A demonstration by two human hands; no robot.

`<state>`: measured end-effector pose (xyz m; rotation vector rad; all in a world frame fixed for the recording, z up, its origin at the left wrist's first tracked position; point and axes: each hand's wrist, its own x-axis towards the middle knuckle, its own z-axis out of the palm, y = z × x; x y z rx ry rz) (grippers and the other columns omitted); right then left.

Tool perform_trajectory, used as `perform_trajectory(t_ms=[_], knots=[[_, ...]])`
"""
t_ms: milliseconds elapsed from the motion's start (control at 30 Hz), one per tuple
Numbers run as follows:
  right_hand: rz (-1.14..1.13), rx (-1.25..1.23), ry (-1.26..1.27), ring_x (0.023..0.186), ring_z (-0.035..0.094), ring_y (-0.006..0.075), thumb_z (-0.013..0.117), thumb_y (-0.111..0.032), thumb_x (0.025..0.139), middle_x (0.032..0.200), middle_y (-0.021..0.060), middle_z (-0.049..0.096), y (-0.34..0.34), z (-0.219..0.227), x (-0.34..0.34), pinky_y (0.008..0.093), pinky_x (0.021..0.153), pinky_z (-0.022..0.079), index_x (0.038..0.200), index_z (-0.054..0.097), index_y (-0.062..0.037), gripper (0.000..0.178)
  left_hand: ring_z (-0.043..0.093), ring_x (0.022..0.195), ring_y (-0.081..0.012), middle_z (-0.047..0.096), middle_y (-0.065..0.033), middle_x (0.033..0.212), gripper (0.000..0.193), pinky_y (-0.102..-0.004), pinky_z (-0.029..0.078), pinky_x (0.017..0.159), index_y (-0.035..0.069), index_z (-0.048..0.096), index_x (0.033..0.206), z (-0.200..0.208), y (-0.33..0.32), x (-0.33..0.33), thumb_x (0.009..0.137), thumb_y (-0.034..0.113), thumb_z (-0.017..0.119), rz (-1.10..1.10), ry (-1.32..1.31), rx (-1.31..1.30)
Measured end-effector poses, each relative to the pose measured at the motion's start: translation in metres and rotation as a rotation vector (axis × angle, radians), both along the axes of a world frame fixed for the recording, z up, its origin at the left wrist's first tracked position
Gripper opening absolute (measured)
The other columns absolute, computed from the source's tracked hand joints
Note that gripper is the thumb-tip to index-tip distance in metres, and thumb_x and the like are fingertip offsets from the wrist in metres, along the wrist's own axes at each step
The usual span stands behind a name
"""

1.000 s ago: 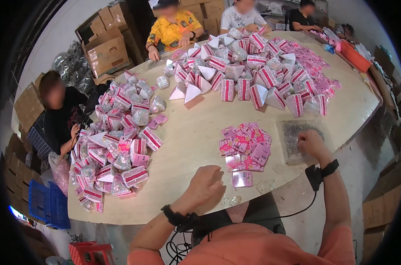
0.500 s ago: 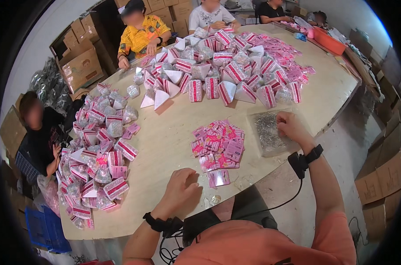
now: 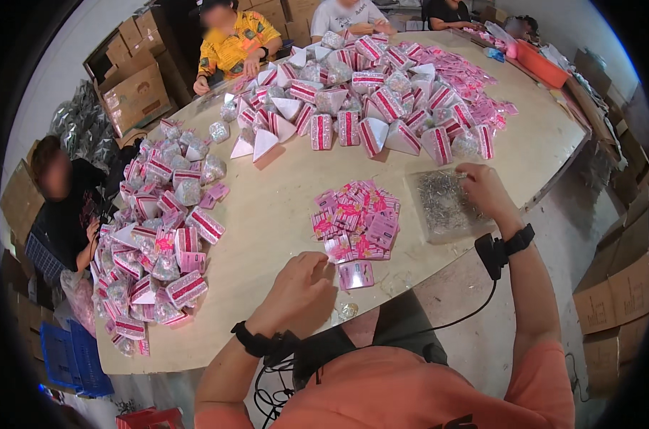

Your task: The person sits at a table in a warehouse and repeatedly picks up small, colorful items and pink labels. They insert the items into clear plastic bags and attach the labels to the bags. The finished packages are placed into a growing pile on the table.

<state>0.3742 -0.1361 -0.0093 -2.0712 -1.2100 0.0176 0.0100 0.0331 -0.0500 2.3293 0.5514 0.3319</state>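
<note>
The person's left hand (image 3: 296,289), loosely curled, is just left of a flat, rectangular pink-and-silver card (image 3: 356,275) on the pale table (image 3: 267,207), its long axis running left to right, the right end tipped slightly away. Beyond lies a heap of pink printed cards (image 3: 359,218) pointing various ways. The right hand (image 3: 486,190), fingers bent, is at the far right of a shallow, clear tray (image 3: 449,235) of thin silvery metal pieces (image 3: 442,196); I cannot tell whether either hand pinches anything.
</note>
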Motion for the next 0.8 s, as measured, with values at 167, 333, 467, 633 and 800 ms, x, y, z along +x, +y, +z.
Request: perform_trajectory(t_ms=[167, 333, 467, 633, 800], knots=[[0.003, -0.12, -0.084, 0.075, 0.062, 0.0351, 0.054, -0.004, 0.076, 0.082, 0.0221, 0.063, -0.003, 0.001, -0.006, 0.0413, 0.07, 0.047, 0.1, 0.063, 0.0019, 0.026, 0.054, 0.099, -0.0347, 0.058, -0.0147, 0.105, 0.03, -0.0418, 0.047, 0.085, 0.003, 0.058, 0.105, -0.003, -0.014, 0.019, 0.075, 0.007, 0.064, 0.025, -0.107, 0.397], [0.057, -0.165, -0.079, 0.076, 0.062, 0.0348, 0.057, -0.006, 0.077, 0.079, 0.0195, 0.064, -0.014, -0.022, 0.013, 0.0413, 0.07, 0.048, 0.095, 0.063, 0.0011, 0.021, 0.053, 0.098, -0.0324, 0.057, -0.0122, 0.101, 0.021, -0.0396, 0.046, 0.084, 0.005, 0.061, 0.092, -0.001, -0.007, 0.029, 0.071, 0.007, 0.066, -0.185, -0.109, 0.546], [-0.006, -0.17, 0.084, 0.071, 0.062, 0.0267, 0.057, -0.006, 0.077, 0.071, 0.0149, 0.062, -0.011, -0.011, 0.004, 0.0377, 0.065, 0.047, 0.084, 0.061, 0.0017, 0.011, 0.054, 0.095, -0.0299, 0.059, -0.0111, 0.096, 0.015, -0.0377, 0.046, 0.082, 0.005, 0.061, 0.085, -0.004, 0.003, 0.021, 0.072, 0.007, 0.067, -0.103, -0.178, 0.385], [0.034, -0.029, 0.114, 0.06, 0.052, 0.0094, 0.057, -0.006, 0.077, 0.067, 0.003, 0.057, -0.015, -0.018, 0.009, 0.0274, 0.054, 0.042, 0.079, 0.058, 0.0005, 0.007, 0.058, 0.077, -0.021, 0.062, -0.0079, 0.086, 0.008, -0.0311, 0.047, 0.072, 0.003, 0.061, 0.085, 0.016, 0.001, 0.021, 0.08, 0.008, 0.064, -0.02, -0.256, 0.18], [0.137, 0.161, 0.367, 0.062, 0.049, 0.0064, 0.056, -0.004, 0.08, 0.066, -0.0004, 0.054, -0.013, 0.0, -0.019, 0.0245, 0.056, 0.04, 0.084, 0.062, 0.0003, 0.008, 0.056, 0.07, -0.0083, 0.06, -0.0013, 0.075, 0.01, -0.0243, 0.045, 0.067, 0.002, 0.06, 0.084, 0.038, 0.004, 0.022, 0.088, 0.011, 0.061, 0.116, -0.271, -0.441]])
